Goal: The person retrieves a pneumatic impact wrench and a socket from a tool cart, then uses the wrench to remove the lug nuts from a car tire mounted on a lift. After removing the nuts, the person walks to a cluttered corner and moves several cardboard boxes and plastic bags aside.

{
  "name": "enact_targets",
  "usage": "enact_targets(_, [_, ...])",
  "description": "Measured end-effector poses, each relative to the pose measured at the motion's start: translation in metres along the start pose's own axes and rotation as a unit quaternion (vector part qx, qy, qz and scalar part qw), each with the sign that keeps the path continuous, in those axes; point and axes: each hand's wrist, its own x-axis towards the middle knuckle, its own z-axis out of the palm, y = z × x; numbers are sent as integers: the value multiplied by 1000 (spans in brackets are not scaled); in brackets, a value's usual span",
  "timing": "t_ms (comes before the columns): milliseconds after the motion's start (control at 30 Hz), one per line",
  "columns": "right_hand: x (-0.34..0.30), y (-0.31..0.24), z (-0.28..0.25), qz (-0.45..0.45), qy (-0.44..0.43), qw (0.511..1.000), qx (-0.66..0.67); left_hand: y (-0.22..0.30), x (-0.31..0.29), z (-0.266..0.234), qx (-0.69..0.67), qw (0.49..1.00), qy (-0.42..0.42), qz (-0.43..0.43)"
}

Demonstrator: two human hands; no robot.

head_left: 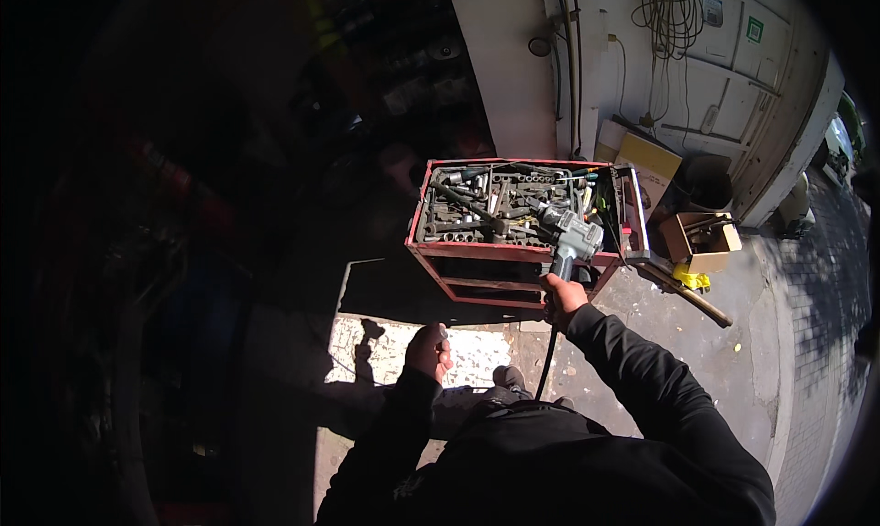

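Grey impact wrench (570,235), red tool cart (513,251)

Left half (183,251) — black, indistinct

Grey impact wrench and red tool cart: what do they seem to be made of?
The grey pistol-shaped impact wrench, gripped by the right hand, looks like cast metal: dull silver housing with sunlit glints. The red open-topped tool cart seems painted sheet steel, judging by its thin, straight, glossy edges. Neither material is certain from this view.

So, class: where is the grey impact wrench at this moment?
In the head view, the grey impact wrench sits right of centre, at the right front corner of the red tool cart, over the sockets in its top tray, gripped by the right hand.
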Motion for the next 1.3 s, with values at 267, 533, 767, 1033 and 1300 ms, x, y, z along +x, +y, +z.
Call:
enact_targets(267, [231,-19,73,104,12,994,-25,86,299,55,124,992,37,-10])
enact_targets(533, [295,-56,85,-126,70,775,-615,49,396,78,294,945,-98,103])
enact_targets(767, [283,-93,50,-116,-99,738,-657,-74,370,117,221,969,-105,-29])
enact_targets(1033, [232,-168,-166,-205,118,455,-859,-137,354,60,228,966,-112,-45])
enact_targets(1300, [273,-204,-284,-59,-253,2,-966,-200,226,1,500,849,170,22])
